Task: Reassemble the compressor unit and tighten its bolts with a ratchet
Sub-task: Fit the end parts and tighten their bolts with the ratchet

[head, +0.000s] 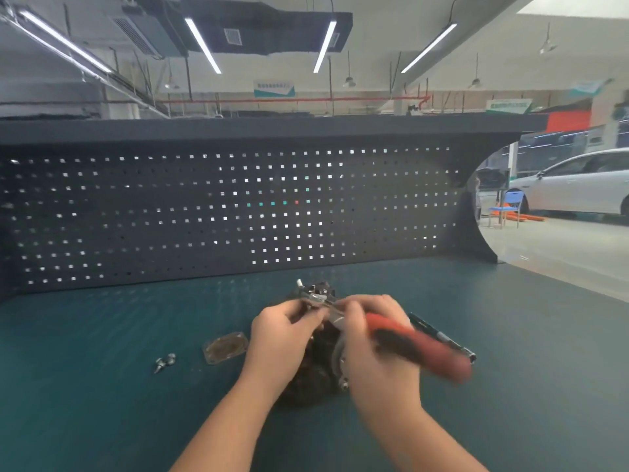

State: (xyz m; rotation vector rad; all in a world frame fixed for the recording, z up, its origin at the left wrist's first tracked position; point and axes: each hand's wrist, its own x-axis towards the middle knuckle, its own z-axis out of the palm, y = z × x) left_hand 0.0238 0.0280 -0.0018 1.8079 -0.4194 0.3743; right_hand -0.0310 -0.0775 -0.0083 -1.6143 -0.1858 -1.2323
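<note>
Right hand (371, 321) grips blurred ratchet (418, 345), hiding compressor unit (323, 366).

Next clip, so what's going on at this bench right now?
A person is working on a dark compressor that sits on the green bench. The right hand holds a red-handled ratchet with its head at the top of the unit, where the left hand pinches something small; motion blur hides what. Two loose bolts and a small cover plate lie on the bench to the left, not yet fitted.
</note>
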